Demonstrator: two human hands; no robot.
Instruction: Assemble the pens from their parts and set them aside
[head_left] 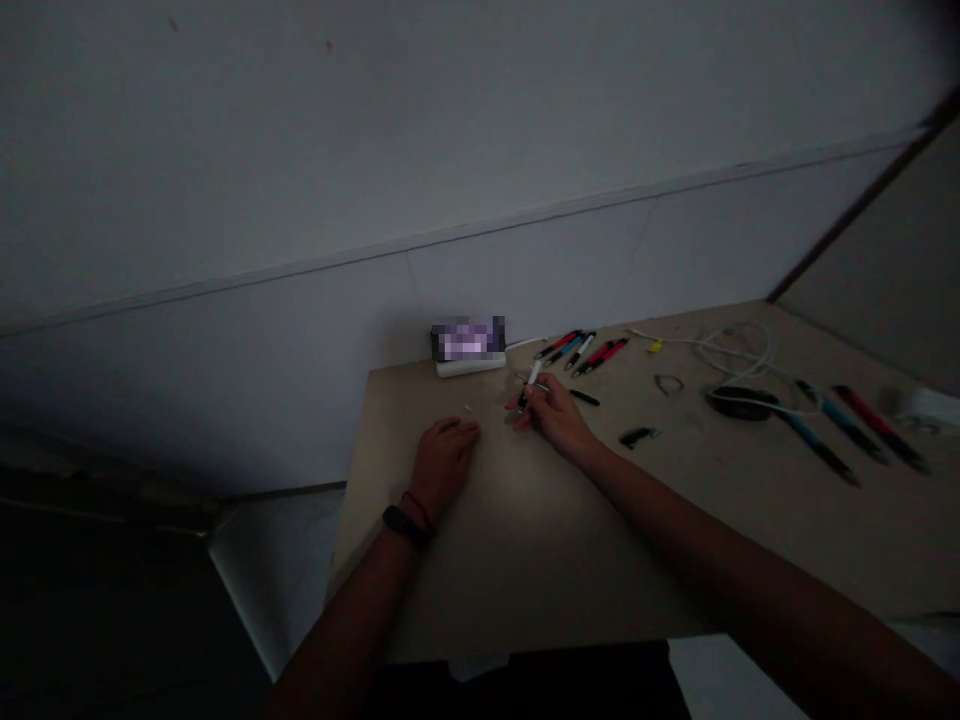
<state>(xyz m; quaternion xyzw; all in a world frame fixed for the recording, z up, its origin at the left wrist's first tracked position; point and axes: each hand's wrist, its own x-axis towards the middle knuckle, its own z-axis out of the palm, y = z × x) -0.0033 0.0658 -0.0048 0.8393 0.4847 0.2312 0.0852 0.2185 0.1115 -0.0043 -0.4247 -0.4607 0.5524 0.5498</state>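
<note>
Pinched between the thumb and fingers of my right hand (555, 412) is a white pen (534, 373) with a black grip, held tilted above the table. Red or pink pieces show beneath that hand, too dim to make out. My left hand (448, 455) lies flat on the table with its fingers stretched out and nothing in it. A tiny pale piece (468, 407) lies just past its fingertips. Close to my right hand are a slim black piece (584, 397) and several assembled pens (577, 350) in red, blue and white.
A lit phone (469, 340), its screen blurred, leans on a white block (471, 367) by the wall. Rightward lie a black clip-like piece (637, 437), a coiled white cable (735, 372), a dark oval object (742, 403) and larger-looking pens (881, 428). The table's (525, 570) left edge is near my left arm.
</note>
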